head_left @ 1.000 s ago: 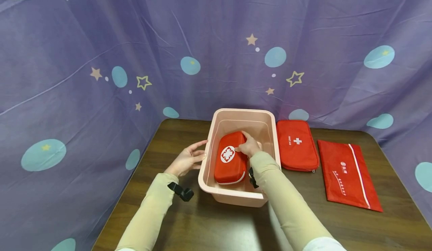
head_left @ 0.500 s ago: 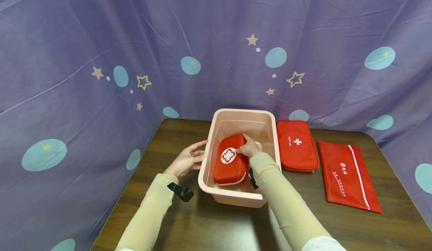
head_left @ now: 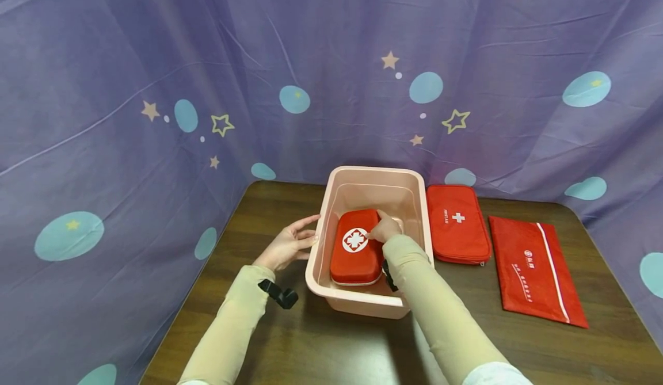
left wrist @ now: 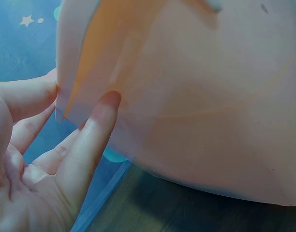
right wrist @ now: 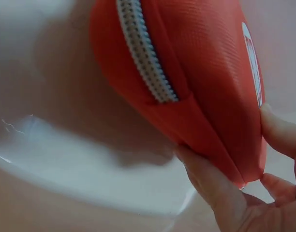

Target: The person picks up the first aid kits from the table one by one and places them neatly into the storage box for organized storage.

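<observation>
In the head view, a red first-aid case with a white cross emblem lies inside a pale pink plastic bin. My right hand reaches in and grips the case's right side near its far end. The right wrist view shows the fingers and thumb of that hand on opposite faces of the case, near its silver zipper. Outside the bin, my left hand touches the left wall with extended fingers. In the left wrist view, one fingertip presses the outer wall.
Right of the bin, a red first-aid pouch with a white cross lies flat on the wooden table. Farther right is a flat red zip pouch with a white stripe. A purple curtain hangs behind and left of the table.
Inside the bin, my right hand has turned the case a little; its far end has come slightly nearer and it lies straighter. The left hand and bin have stayed in place.
</observation>
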Action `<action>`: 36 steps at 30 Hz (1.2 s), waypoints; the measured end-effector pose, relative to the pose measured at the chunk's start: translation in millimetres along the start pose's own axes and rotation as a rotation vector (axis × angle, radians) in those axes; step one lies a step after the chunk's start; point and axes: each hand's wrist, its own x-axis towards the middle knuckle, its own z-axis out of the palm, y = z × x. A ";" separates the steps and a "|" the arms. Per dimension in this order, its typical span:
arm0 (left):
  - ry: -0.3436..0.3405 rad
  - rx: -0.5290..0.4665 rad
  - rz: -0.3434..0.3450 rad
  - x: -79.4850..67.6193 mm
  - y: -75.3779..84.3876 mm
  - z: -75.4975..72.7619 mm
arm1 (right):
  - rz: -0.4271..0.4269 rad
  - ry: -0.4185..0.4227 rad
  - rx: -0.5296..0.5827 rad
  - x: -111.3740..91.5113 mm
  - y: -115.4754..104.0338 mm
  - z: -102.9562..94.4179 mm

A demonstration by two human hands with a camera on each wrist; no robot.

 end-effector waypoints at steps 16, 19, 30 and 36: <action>-0.001 0.006 0.011 0.3 2.4 2.4 | -0.031 0.050 0.034 -1.3 -0.2 -3.6; 0.003 0.006 0.011 -0.5 1.8 2.9 | -0.018 0.050 0.044 -1.4 -0.5 -3.0; 0.011 0.013 0.003 -1.9 -0.1 1.3 | 0.004 0.063 0.020 -1.2 -3.0 -2.3; 0.001 0.011 0.007 -1.5 -1.3 1.0 | 0.005 0.035 0.129 -3.3 -5.7 -2.7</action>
